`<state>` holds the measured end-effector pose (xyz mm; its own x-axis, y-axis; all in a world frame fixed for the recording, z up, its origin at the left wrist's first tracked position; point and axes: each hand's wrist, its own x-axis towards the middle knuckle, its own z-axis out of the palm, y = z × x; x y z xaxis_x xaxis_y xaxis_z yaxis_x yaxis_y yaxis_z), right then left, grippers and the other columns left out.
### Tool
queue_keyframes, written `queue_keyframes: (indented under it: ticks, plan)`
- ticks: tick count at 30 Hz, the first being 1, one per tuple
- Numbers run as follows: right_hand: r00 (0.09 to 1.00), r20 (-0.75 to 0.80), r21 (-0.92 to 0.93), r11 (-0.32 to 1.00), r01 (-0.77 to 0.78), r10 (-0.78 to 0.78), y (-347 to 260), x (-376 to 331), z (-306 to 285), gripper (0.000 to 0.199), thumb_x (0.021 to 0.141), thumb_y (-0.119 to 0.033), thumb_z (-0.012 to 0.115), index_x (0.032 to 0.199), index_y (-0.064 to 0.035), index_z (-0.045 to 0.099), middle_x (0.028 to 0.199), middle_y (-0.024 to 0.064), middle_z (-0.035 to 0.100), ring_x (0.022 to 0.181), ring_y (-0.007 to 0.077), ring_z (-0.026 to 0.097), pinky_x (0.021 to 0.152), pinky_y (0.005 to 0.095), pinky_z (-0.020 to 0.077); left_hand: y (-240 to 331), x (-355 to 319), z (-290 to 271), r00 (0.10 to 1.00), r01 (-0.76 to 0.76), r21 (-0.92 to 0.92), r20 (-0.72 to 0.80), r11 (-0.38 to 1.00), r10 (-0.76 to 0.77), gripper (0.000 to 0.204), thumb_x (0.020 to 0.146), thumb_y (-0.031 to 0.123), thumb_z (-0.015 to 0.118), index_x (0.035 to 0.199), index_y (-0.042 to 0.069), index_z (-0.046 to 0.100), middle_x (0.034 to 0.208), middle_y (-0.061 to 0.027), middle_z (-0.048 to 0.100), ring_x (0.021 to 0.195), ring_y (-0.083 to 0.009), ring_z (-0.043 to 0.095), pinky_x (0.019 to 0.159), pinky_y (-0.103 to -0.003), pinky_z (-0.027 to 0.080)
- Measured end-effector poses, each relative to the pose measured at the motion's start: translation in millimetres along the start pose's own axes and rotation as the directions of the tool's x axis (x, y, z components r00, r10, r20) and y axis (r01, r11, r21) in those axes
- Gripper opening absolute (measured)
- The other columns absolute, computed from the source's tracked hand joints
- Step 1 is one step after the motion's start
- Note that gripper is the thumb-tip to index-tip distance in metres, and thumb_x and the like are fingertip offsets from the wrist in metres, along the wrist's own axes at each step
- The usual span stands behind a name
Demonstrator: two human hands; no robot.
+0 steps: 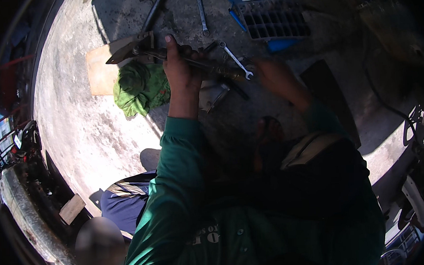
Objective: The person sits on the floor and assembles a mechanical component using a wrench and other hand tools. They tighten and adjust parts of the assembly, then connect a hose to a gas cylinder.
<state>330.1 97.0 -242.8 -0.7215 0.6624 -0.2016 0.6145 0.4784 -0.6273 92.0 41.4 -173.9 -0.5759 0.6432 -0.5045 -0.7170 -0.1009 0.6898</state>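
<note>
My left hand [183, 73] is wrapped round a long dark metal rod [208, 66], its thumb pointing up and away. A flat, pointed piece sticks out at the rod's left end. In the shade at the other end is my right hand [272, 76], with its fingers curled in; what they grip is too dark to make out. A silver combination wrench [235, 59] slants close to those fingers, its open jaw by the rod's right end. Beneath my left hand lies a crumpled green cloth [141, 88], partly over a brown cardboard sheet [99, 71].
Another combination wrench [201, 14] lies farther off on the concrete floor [78, 87]. A black compartment tray [274, 19] sits at the far right beside blue pieces. A dark bar [153, 12] is at the back. Another person in navy clothing [124, 201] is close at my left.
</note>
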Motion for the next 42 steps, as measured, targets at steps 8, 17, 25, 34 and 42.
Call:
queue_keyframes:
  ticks: [8, 17, 25, 34, 42]
  plan:
    - [0.909, -0.322, -0.315, 0.935, 0.162, -0.266, -10.5, 65.9, 31.8, 0.02, 0.084, -0.008, 0.061, 0.101, -0.0056, 0.071, 0.091, 0.0161, 0.073, 0.088, 0.0381, 0.072, 0.075, 0.0496, 0.0563, 27.5, 4.6, -27.2, 0.988, 0.138, -0.123, 0.084, 0.983, -0.128, 0.049, 0.098, 0.061, 0.055, 0.08, 0.016, 0.047, 0.065, 0.002, 0.038, 0.057, -0.0129, 0.04, 0.061, -0.031, 0.041]
    - [0.996, -0.092, -0.201, 0.979, -0.01, -0.009, -7.7, 75.8, 65.5, 0.014, 0.083, -0.007, 0.063, 0.09, -0.0023, 0.073, 0.094, 0.0221, 0.072, 0.09, 0.0389, 0.072, 0.076, 0.0476, 0.0578, 31.4, 3.2, -35.9, 0.951, 0.306, -0.332, 0.147, 0.892, -0.272, 0.052, 0.097, 0.063, 0.055, 0.077, 0.015, 0.047, 0.065, 0.0018, 0.04, 0.054, -0.0122, 0.042, 0.059, -0.031, 0.043]
    - [0.985, -0.012, 0.126, 0.978, -0.169, 0.172, 6.3, 68.0, 49.9, 0.02, 0.077, -0.011, 0.069, 0.093, -0.0013, 0.074, 0.095, 0.0235, 0.071, 0.089, 0.0394, 0.071, 0.08, 0.0506, 0.0557, 34.7, -14.0, -11.0, 0.996, 0.088, -0.109, 0.02, 0.99, -0.086, 0.051, 0.097, 0.061, 0.058, 0.076, 0.016, 0.044, 0.064, 0.002, 0.038, 0.055, -0.0137, 0.04, 0.061, -0.031, 0.042]
    - [0.998, -0.049, -0.141, 0.99, 0.025, -0.032, 17.2, 61.9, 64.3, 0.013, 0.082, -0.012, 0.065, 0.09, -0.0041, 0.071, 0.092, 0.0212, 0.07, 0.091, 0.0411, 0.069, 0.079, 0.0524, 0.0532, 24.4, -11.0, -6.7, 1.0, 0.014, 0.003, 0.027, 1.0, -0.014, 0.049, 0.095, 0.061, 0.061, 0.078, 0.018, 0.046, 0.066, 0.0013, 0.04, 0.057, -0.0151, 0.041, 0.062, -0.035, 0.041]
    - [0.997, -0.001, -0.143, 0.987, 0.077, -0.078, 7.2, 71.8, 58.8, 0.015, 0.086, -0.015, 0.064, 0.095, -0.0055, 0.071, 0.095, 0.0212, 0.071, 0.094, 0.0401, 0.069, 0.08, 0.0529, 0.053, 20.4, -12.6, -13.2, 0.999, 0.005, 0.014, 0.045, 1.0, -0.006, 0.047, 0.095, 0.059, 0.063, 0.078, 0.018, 0.047, 0.066, 0.0008, 0.041, 0.059, -0.0158, 0.043, 0.063, -0.036, 0.042]
